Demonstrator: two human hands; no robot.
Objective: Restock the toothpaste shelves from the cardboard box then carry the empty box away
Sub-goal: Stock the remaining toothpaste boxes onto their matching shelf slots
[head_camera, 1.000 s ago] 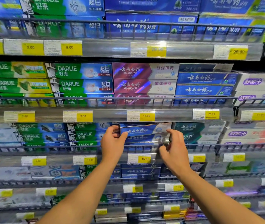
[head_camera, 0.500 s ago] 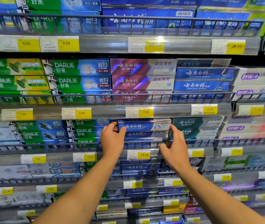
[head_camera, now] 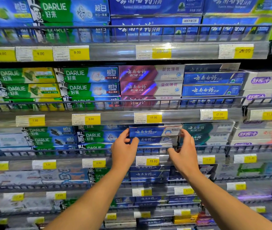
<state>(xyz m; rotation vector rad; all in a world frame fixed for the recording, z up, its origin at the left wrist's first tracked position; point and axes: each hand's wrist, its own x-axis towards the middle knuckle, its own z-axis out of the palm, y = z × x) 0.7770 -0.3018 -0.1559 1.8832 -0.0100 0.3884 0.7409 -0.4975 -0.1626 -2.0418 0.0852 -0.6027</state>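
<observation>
Blue toothpaste carton (head_camera: 154, 131) atop blue stack, directly above 15.00 tag (head_camera: 153, 161), under 17.00 shelf lip. Left hand (head_camera: 123, 147) pinches carton's left end; right hand (head_camera: 184, 149) curls around right end. Green Darlie cartons (head_camera: 92, 136) touching left; teal cartons (head_camera: 203, 133) right. Wire rail (head_camera: 148, 147) crosses stack's lower edge.

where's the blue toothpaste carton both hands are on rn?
Head view, centre: the blue toothpaste carton tops its stack, below the yellow 17.00 price tag, between left hand and right hand.
</observation>
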